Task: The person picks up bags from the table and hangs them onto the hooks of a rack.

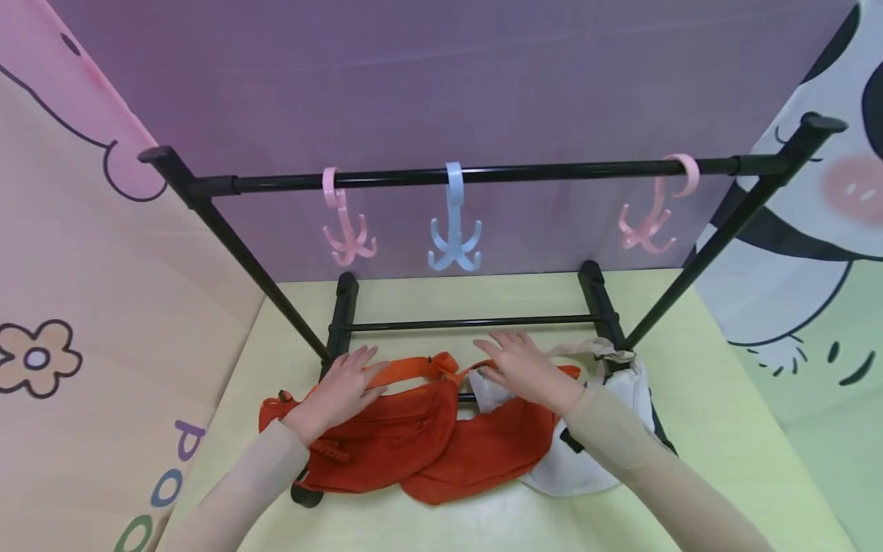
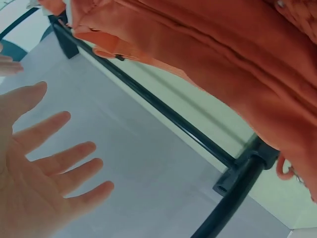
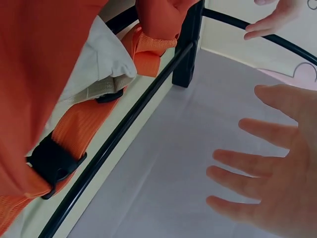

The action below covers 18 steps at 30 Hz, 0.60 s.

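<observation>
My left hand (image 1: 338,395) is spread with straight fingers over an orange-red waist bag (image 1: 393,441), holding nothing. My right hand (image 1: 531,372), palm down with fingers extended, is above a second orange-red bag (image 1: 483,452); nothing is in it either. These two bags overlap at the front of a black rack. A white bag (image 1: 631,391) lies at the right, partly hidden by the orange one and my right forearm. In the right wrist view, an orange strap (image 3: 81,124) with a black buckle (image 3: 54,161) hangs beside the bags. Both palms show bare in the wrist views.
Over the bags stands the black rack with a top bar (image 1: 552,172). On it hang a pink hook (image 1: 348,241) at left, a blue hook (image 1: 454,230) in the middle and another pink hook (image 1: 648,226) at right. A lower bar (image 1: 476,323) runs behind the hands.
</observation>
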Tool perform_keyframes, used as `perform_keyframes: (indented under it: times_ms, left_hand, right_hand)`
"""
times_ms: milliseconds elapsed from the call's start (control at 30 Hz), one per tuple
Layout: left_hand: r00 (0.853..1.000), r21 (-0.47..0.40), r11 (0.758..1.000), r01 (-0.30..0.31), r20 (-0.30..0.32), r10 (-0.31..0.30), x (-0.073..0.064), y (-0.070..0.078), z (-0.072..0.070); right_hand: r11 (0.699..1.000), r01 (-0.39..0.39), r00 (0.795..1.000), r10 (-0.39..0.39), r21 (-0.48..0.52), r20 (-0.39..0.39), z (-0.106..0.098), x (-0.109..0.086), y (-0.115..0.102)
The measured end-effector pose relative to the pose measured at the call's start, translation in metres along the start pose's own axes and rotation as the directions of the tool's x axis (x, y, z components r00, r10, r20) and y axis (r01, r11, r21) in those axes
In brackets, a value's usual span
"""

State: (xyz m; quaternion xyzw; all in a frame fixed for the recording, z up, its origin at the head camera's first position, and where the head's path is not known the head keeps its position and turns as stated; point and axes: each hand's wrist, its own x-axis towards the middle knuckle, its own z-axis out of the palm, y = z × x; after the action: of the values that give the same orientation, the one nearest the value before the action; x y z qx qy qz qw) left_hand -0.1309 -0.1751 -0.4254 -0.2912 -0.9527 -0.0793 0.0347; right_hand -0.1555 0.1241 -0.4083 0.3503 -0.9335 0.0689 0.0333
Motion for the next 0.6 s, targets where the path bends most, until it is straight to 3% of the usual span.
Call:
perform_keyframes:
  times_ms: [133,267,400,600]
  left_hand:
    - [1.0,0.002,1.0,-0.019,0.013,0.019,0.003,-0.007,0.001]
    - [0.999,0.0,1.0,-0.022,0.049,0.022,0.007,-0.012,0.001]
    - [0.992,-0.004,1.0,0.005,0.125,-0.005,0.011,-0.018,0.003]
    - [0.969,-0.019,0.999,0.046,0.244,-0.04,0.017,-0.028,0.01]
  right_hand:
    - [0.994,0.067,0.998,-0.068,0.081,0.011,0.004,0.015,-0.001]
    - [0.985,0.047,0.991,-0.067,0.164,0.114,0.01,0.032,-0.002]
    - [0.987,-0.001,0.973,-0.036,0.162,0.229,0.018,0.048,-0.004]
    - [0.988,-0.006,0.957,-0.04,0.155,0.288,0.027,0.065,-0.009]
